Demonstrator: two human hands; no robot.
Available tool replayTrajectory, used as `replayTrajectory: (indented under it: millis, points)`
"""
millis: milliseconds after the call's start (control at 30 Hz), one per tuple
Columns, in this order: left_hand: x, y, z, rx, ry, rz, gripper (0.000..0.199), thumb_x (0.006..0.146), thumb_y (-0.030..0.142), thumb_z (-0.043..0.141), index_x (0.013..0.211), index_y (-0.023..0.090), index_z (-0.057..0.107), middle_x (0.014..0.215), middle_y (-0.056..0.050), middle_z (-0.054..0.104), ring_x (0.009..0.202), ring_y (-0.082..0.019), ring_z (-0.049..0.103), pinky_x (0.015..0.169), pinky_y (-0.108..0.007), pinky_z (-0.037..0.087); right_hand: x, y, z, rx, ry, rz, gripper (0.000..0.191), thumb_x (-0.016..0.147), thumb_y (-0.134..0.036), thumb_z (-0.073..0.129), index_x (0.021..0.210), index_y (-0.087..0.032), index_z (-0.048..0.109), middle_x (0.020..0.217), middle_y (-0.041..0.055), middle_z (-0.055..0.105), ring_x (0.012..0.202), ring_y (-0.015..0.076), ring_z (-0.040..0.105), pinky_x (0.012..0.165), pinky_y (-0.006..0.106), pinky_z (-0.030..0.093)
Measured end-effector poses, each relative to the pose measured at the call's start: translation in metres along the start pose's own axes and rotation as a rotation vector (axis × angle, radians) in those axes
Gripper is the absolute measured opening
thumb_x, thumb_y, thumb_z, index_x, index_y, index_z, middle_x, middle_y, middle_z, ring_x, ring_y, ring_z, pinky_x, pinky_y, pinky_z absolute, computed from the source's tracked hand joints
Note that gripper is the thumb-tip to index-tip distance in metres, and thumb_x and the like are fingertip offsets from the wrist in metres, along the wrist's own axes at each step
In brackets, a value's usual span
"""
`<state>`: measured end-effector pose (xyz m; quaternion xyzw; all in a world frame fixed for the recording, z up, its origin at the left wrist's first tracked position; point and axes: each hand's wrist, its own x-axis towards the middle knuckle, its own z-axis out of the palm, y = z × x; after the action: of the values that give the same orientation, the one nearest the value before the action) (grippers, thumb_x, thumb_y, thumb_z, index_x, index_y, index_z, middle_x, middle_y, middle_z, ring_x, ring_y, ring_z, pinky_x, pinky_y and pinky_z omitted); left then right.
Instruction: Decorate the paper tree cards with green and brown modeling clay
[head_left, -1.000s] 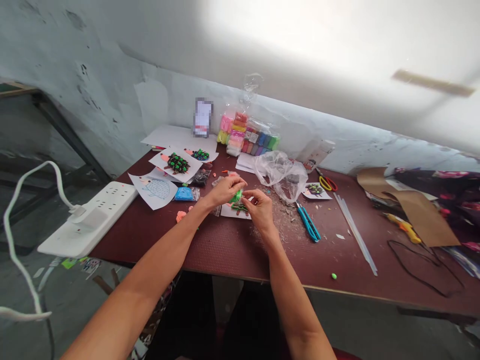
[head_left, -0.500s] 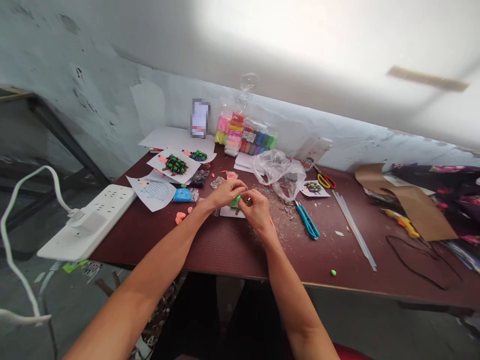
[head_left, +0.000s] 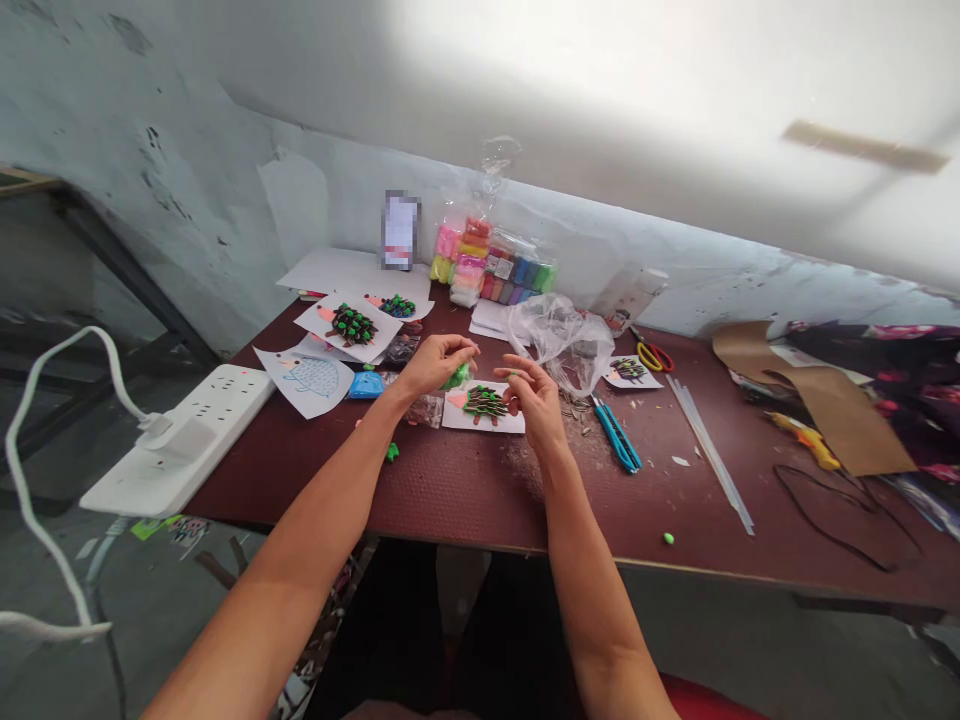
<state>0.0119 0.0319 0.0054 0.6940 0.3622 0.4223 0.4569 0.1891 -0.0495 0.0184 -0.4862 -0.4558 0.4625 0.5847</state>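
My left hand (head_left: 439,366) is closed around a lump of bright green modelling clay (head_left: 456,377), which shows below its fingertips. Its thumb and fingers come together above the left end of a small white card (head_left: 501,422). That card bears a hedgehog figure (head_left: 486,402) with a pink clay face and dark, stick-like spines with some green among them. Over the card's right end, my right hand (head_left: 538,400) has its fingers curled and pinches a tiny green clay piece (head_left: 513,376). The hands are apart, with the hedgehog between and just below them.
Finished hedgehog cards (head_left: 352,328), a blue clay pack (head_left: 367,385) and a green clay bit (head_left: 392,452) lie left. Behind are bagged clay packs (head_left: 495,270) and a plastic bag (head_left: 562,335). A cutter knife (head_left: 617,437), scissors (head_left: 654,355) and glue sticks (head_left: 711,455) lie right.
My hands have moved apart, the left one leftward and the right one rightward, uncovering the hedgehog card. Green clay now shows under my left fingers.
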Motion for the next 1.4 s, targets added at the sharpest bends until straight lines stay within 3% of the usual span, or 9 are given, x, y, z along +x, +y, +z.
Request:
replayTrajectory:
  millis: [133,200,400,700,933,1100,1400]
  points:
    - [-0.001,0.002,-0.004,-0.005,0.04,-0.007,0.033,0.087,0.045,0.063,0.086,0.013,0.072,0.079,-0.01,0.075,0.077,-0.018,0.066,0.074,-0.028,0.051,0.003,0.005,-0.003,-0.05,0.032,-0.024,0.01,0.065,-0.03,0.058,0.067,-0.02,0.058,0.064,-0.002,0.063,0.043,0.0054,0.038,0.04,0.02,0.025]
    - [-0.001,0.0,-0.008,0.002,0.026,-0.028,0.036,0.086,0.048,0.064,0.083,0.013,0.072,0.077,-0.009,0.074,0.076,-0.017,0.065,0.075,-0.028,0.05,0.004,0.006,-0.005,-0.062,0.055,-0.011,0.012,0.066,-0.032,0.062,0.069,-0.02,0.061,0.059,-0.0036,0.059,0.042,0.0051,0.034,0.04,0.021,0.023]
    - [0.001,-0.014,-0.024,0.145,-0.022,-0.14,0.039,0.08,0.05,0.062,0.077,0.012,0.073,0.07,-0.004,0.067,0.064,-0.015,0.053,0.06,-0.026,0.038,0.007,0.009,-0.01,-0.099,0.09,0.005,0.029,0.067,-0.046,0.074,0.075,-0.018,0.068,0.064,-0.0019,0.062,0.044,0.0058,0.035,0.041,0.023,0.026]
    - [0.003,-0.018,-0.034,0.274,-0.247,-0.203,0.028,0.072,0.041,0.059,0.061,0.016,0.063,0.055,0.003,0.048,0.057,-0.013,0.039,0.055,-0.026,0.028,0.012,0.018,-0.02,-0.207,0.041,-0.008,0.04,0.068,-0.045,0.072,0.096,-0.016,0.075,0.069,-0.0007,0.066,0.051,0.0079,0.045,0.048,0.023,0.036]
    - [0.002,-0.02,-0.033,0.296,-0.257,-0.178,0.029,0.072,0.043,0.056,0.062,0.017,0.062,0.057,0.002,0.048,0.058,-0.013,0.038,0.056,-0.026,0.028,0.011,0.022,-0.021,-0.451,0.063,-0.105,0.029,0.078,-0.047,0.062,0.07,-0.019,0.063,0.063,0.0005,0.063,0.052,0.0108,0.05,0.052,0.024,0.04]
    - [0.002,-0.02,-0.034,0.31,-0.266,-0.171,0.028,0.072,0.04,0.056,0.054,0.018,0.054,0.053,0.003,0.041,0.057,-0.012,0.035,0.054,-0.026,0.025,0.012,0.027,-0.024,-0.519,0.072,-0.131,0.023,0.076,-0.036,0.061,0.085,-0.018,0.072,0.073,0.0031,0.07,0.064,0.0145,0.058,0.059,0.025,0.044]
    - [0.003,-0.022,-0.035,0.34,-0.261,-0.189,0.025,0.073,0.038,0.056,0.059,0.017,0.058,0.056,0.003,0.042,0.058,-0.013,0.036,0.056,-0.027,0.025,0.004,0.024,-0.022,-0.427,0.02,-0.085,0.028,0.07,-0.035,0.068,0.089,-0.016,0.077,0.076,0.0038,0.074,0.057,0.0131,0.056,0.058,0.027,0.045]
